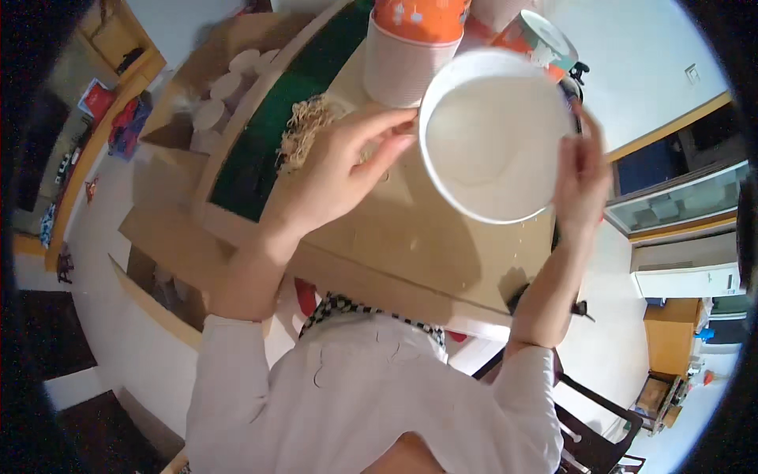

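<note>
A large white paper bowl [489,142] is tipped toward me, its empty inside showing. My right hand [580,178] grips its right rim. My left hand [335,170] holds a dry noodle block [304,130], with its fingertips touching the bowl's left rim. Both hands hover over a brown cardboard surface [410,237].
A stack of orange and white paper cups [410,47] stands behind the bowl, with a printed lid [541,39] beside it. A green tray [260,150] lies to the left. Further left an open cardboard box [213,103] holds several round white lids. My white sleeves fill the lower frame.
</note>
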